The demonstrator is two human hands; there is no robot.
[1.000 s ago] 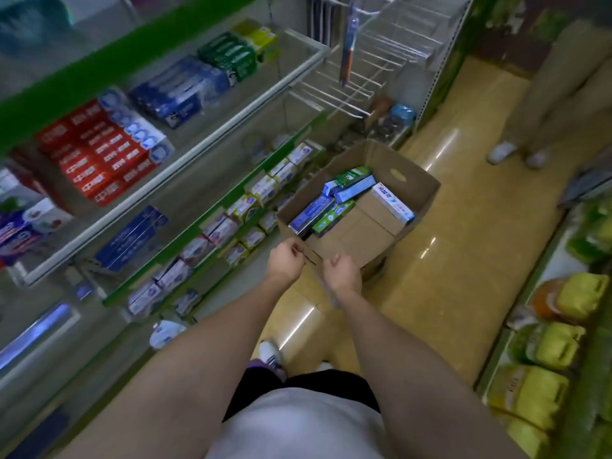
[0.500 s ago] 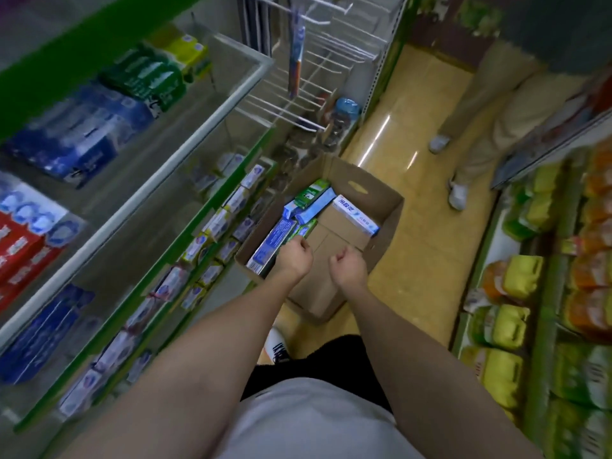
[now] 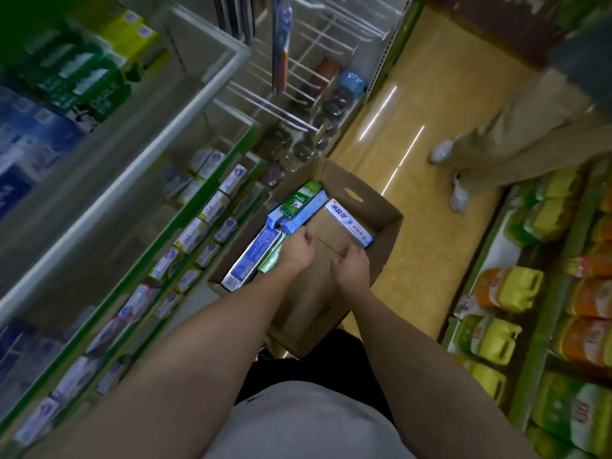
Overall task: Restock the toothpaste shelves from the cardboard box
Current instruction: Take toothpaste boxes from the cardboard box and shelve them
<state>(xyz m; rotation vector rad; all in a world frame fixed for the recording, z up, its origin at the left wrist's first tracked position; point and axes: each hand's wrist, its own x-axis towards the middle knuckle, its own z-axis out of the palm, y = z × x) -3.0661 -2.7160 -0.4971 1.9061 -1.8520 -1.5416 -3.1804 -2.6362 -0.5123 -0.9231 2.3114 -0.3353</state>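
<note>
**Both hands down in the box, nothing picked yet**

The cardboard box (image 3: 381,226) sits on the floor in the aisle, just right of the low toothpaste shelves (image 3: 185,233). Both arms reach into it from the near side. The left hand (image 3: 296,248) hangs over the left half, above a long blue toothpaste carton (image 3: 250,260), its fingers curled under; whether they already pinch a carton or close on nothing cannot be told from this angle. The right hand (image 3: 351,265) is near the middle of the box, fingers also curled, close to the near end of a white carton (image 3: 347,223) that lies along the right wall; no grip on it shows. A green carton (image 3: 299,197) and a pale blue one lie at the far left of the box.

This looks like the picking step: stock remains in the box, and the shelves show gaps. The next move likely calls for closing on one carton, lifting it clear of its neighbours, and carrying it left to a shelf row of the matching kind.

A second person's legs (image 3: 496,147) stand far right in the aisle, well apart from the box.
</note>
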